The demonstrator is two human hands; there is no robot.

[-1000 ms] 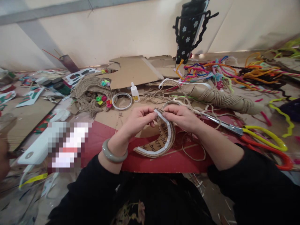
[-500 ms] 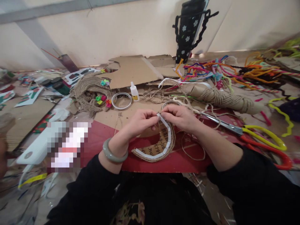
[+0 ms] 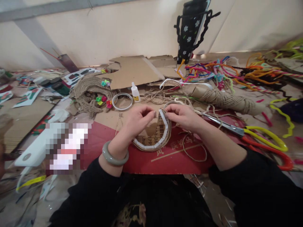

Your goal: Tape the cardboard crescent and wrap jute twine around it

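Observation:
A crescent-shaped cardboard piece (image 3: pixel 165 135), edged with twine and a white tape strip, lies over the red part of a cardboard sheet. My right hand (image 3: pixel 183 117) pinches it near its upper tip, where the twine runs along the outer edge. Left of that tip, my left hand (image 3: pixel 139 121) has thumb and forefinger brought together; whatever is between them is too small to make out. Its other fingers curl over the crescent's inner side, and the wrist hides the lower left end. A loop of loose twine (image 3: pixel 196 160) rests beside my right forearm.
Large scissors (image 3: pixel 239 130) with yellow and orange handles lie at right. Behind stand a small glue bottle (image 3: pixel 135 92), a tape roll (image 3: pixel 113 102), a twine-wrapped tube (image 3: pixel 227 99) and a black flowered tumbler (image 3: pixel 188 34). A twine-covered crescent (image 3: pixel 81 88) sits back left.
My left hand has parted from the crescent's upper tip and moved left. The crescent has turned and shifted up and left, uncovering printing on the red cardboard. My right hand stays at the tip.

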